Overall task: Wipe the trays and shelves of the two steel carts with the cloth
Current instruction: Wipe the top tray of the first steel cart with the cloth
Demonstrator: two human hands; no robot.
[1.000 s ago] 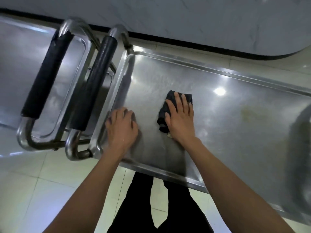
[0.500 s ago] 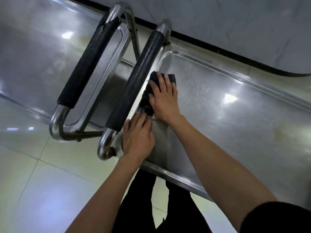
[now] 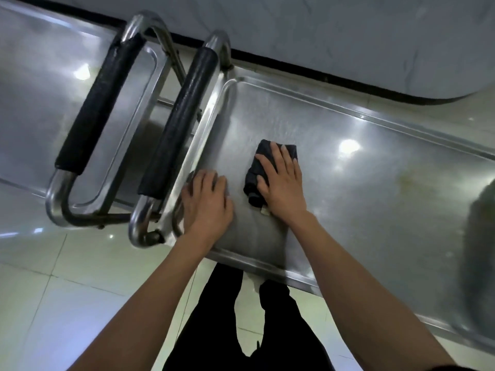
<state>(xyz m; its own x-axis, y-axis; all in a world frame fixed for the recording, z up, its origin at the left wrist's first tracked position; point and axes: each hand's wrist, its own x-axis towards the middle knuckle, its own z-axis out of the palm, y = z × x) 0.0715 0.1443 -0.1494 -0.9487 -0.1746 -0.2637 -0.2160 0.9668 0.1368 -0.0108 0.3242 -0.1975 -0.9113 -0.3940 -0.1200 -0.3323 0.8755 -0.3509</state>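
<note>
While my right hand (image 3: pixel 282 183) presses the dark cloth (image 3: pixel 263 167) flat-fingered onto the right cart's top tray (image 3: pixel 375 162), near its left end, my left hand (image 3: pixel 206 202) rests open beside it. Next I'd sweep right toward the yellowish stain (image 3: pixel 417 180).

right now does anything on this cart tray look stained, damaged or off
Yes: a faint yellowish-brown stain on the top tray, right of the cloth under the right hand. Nothing looks bent or spilled.
</note>
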